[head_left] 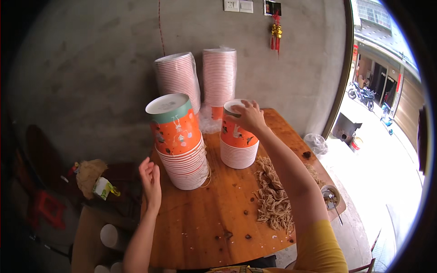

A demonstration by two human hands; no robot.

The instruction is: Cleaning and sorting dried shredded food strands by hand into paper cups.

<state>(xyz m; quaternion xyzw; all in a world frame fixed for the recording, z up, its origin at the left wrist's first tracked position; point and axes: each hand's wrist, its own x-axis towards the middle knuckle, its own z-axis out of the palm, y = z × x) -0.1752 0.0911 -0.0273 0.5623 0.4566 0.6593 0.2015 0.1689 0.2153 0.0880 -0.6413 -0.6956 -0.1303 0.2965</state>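
At the worktop's (pixel 218 218) left edge the left hand (pixel 151 183) is raised edge-on, fingers loosely together and holding nothing, just beside the taller stack of paper bowls (pixel 180 143), which stands upside down near the left edge. To its right, nearer the middle, a shorter stack of bowls (pixel 238 141) stands the same way; the right hand (pixel 248 116) rests on top of it, fingers curled over the rim of the uppermost bowl and gripping it. Judging by the heights, the work looks about midway: many bowls sit on the left stack, a fair number on the right one, and two wrapped stacks (pixel 198 82) wait untouched at the far edge against the wall. A heap of dry noodles (pixel 273 198) lies along the right edge, close under the right forearm, with dark crumbs (pixel 248 212) scattered near the front edge. A small dish with a spoon (pixel 331 198) sits at the right corner.
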